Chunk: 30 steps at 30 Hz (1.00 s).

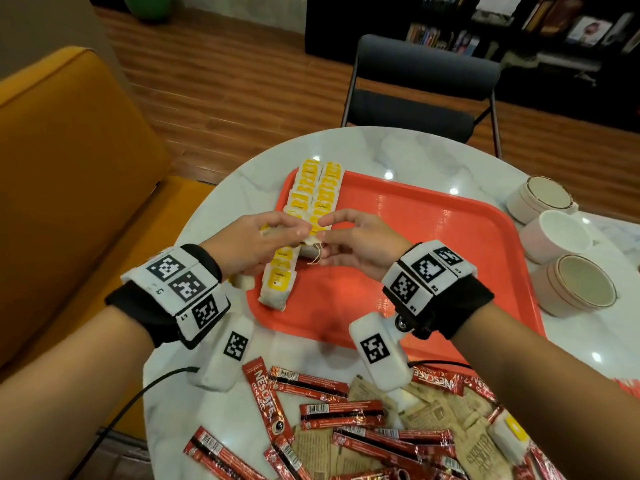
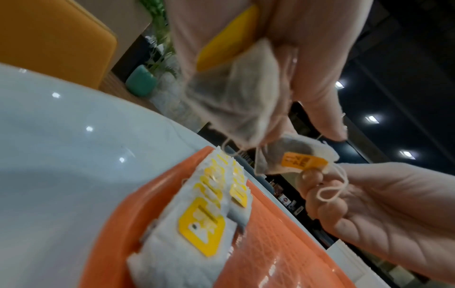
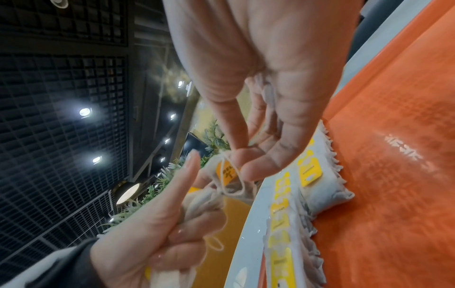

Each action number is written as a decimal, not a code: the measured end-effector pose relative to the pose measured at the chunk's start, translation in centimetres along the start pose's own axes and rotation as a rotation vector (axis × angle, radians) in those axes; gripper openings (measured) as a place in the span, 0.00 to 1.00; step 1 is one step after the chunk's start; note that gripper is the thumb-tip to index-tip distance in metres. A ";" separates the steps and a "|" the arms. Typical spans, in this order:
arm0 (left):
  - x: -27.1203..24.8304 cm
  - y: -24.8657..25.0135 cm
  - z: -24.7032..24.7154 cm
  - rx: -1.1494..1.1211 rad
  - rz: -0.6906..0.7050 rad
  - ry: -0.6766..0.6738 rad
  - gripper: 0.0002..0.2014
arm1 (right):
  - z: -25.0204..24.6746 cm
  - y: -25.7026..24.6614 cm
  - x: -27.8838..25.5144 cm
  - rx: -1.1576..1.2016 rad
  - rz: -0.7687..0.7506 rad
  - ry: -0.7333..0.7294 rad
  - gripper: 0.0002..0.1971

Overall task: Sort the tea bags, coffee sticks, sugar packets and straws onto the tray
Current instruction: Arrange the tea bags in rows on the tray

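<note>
Both hands meet just above the left part of the orange tray [image 1: 433,237]. My left hand [image 1: 277,230] grips a small bunch of yellow-tagged tea bags [image 2: 229,78], one of which hangs below the palm [image 1: 242,280]. My right hand [image 1: 332,230] pinches one tea bag [image 2: 295,155] by its corner between thumb and fingertips; its string loops loose over the fingers. That bag touches the bunch in the left hand. Under the hands, two rows of tea bags [image 1: 311,199] lie overlapped along the tray's left side.
Red coffee sticks [image 1: 341,412] and brown sugar packets [image 1: 443,410] lie mixed on the marble table's near edge, with one more tea bag [image 1: 509,434] among them. Three cups [image 1: 554,233] stand right of the tray. A dark chair [image 1: 422,84] is behind, an orange sofa [image 1: 69,168] left.
</note>
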<state>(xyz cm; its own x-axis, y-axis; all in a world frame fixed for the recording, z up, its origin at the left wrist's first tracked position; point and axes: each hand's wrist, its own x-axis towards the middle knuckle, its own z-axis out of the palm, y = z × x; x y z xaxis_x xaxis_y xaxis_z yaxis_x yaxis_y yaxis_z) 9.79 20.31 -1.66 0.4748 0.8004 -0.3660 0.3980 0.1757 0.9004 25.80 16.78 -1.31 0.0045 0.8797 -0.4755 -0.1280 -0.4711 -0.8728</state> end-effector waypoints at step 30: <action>-0.1 0.4 0.4 -0.021 0.007 -0.015 0.05 | -1.9 2.1 0.4 -0.101 -0.101 -0.107 0.07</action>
<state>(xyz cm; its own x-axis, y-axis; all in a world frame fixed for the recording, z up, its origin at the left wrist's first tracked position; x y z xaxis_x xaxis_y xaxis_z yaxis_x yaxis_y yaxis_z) 10.21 20.06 -1.36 0.4898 0.7928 -0.3627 0.3781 0.1817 0.9077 27.42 15.97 -3.55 -0.0936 0.9224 -0.3748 -0.0316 -0.3790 -0.9249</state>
